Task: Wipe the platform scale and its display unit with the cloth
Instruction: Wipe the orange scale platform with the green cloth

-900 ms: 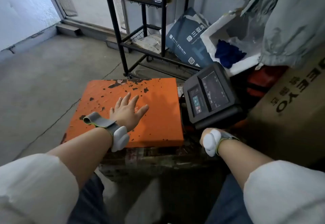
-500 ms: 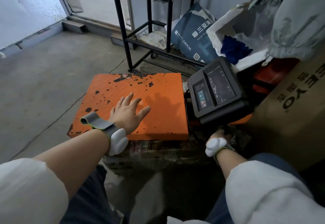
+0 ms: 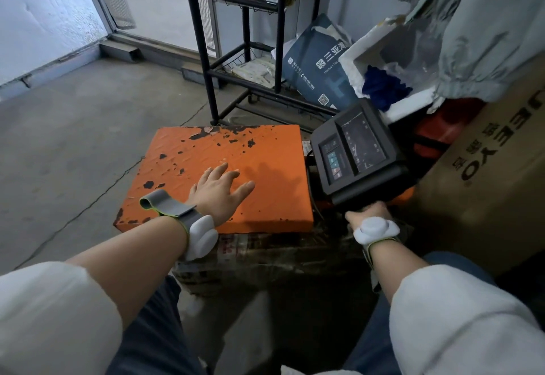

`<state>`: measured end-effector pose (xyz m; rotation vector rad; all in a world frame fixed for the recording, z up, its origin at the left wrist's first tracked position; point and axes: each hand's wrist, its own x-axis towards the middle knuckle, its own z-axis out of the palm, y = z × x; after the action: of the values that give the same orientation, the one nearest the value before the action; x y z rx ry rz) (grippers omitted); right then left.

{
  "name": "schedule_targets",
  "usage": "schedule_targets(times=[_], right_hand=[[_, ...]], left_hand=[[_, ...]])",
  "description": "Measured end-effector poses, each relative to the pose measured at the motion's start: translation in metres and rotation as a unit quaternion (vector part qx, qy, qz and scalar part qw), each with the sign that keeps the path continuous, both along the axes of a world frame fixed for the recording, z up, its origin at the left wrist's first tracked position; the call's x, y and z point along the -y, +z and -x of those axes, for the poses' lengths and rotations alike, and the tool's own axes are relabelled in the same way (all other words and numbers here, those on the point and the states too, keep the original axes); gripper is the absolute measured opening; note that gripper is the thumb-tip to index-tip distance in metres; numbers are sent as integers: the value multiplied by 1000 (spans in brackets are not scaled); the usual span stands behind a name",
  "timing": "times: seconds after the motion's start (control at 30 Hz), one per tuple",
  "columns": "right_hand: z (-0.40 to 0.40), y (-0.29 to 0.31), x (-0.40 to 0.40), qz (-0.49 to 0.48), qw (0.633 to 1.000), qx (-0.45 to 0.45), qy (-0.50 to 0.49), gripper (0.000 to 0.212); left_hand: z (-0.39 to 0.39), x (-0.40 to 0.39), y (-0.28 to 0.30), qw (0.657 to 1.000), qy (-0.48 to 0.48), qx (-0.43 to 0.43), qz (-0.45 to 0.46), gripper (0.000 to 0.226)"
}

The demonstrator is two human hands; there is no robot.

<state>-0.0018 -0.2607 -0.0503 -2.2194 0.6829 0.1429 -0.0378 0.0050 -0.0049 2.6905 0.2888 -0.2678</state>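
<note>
Orange, chipped paint covers the platform scale (image 3: 224,174), which sits low on a stack of worn cartons just in front of the person's knees. The left hand (image 3: 219,190) lies flat on its near half, fingers straight and spread, holding nothing. Just beside the platform's right edge stands the black display unit (image 3: 358,153), tilted up toward the camera. The right hand (image 3: 367,212) is tucked under the unit's near lower edge; only its back and wrist show, so whether the fingers grip the housing or merely touch it cannot be told.

No cloth is plainly visible in either hand. A crumpled blue fabric (image 3: 383,87) lies in a white foam box (image 3: 371,50) behind the display, and it may be the wiping cloth, though that is uncertain.

Judging from this, wiping has not started: the hands seem to be steadying or positioning the scale and its display. The next move calls for freeing one hand, fetching a cloth, and bringing it onto the orange surface.
</note>
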Motion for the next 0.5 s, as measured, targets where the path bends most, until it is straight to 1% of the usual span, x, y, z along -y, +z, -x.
schedule_targets(times=[0.07, 0.13, 0.2, 0.23, 0.3, 0.33, 0.37, 0.4, 0.43, 0.47, 0.5], right_hand=[[1, 12, -6, -3, 999, 24, 33, 19], [5, 27, -18, -54, 996, 26, 68, 13], [10, 41, -35, -161, 981, 47, 95, 11], [11, 47, -43, -210, 971, 43, 103, 11], [15, 59, -60, -288, 949, 14, 129, 24], [17, 65, -68, -330, 933, -3, 145, 28], [18, 71, -79, -365, 917, -14, 160, 22], [18, 75, -85, -396, 901, -17, 178, 11], [17, 79, -93, -417, 889, -14, 190, 4], [16, 80, -103, -425, 883, -5, 200, 8], [14, 79, -114, -408, 887, -1, 218, 8]], left_hand=[[2, 2, 2, 1000, -14, -2, 14, 66], [4, 4, 5, 999, -30, -11, 39, 68], [10, 4, 10, 996, -51, -28, 68, 70], [11, 4, 11, 993, -63, -42, 92, 73], [16, 3, 15, 978, -82, -72, 176, 78], [19, 2, 16, 968, -87, -80, 222, 80], [22, 0, 18, 960, -91, -83, 253, 79], [23, 2, 20, 956, -93, -83, 266, 74], [25, 1, 21, 957, -87, -72, 267, 63], [26, -2, 21, 960, -70, -54, 264, 51], [27, -7, 21, 962, -41, -37, 267, 40]])
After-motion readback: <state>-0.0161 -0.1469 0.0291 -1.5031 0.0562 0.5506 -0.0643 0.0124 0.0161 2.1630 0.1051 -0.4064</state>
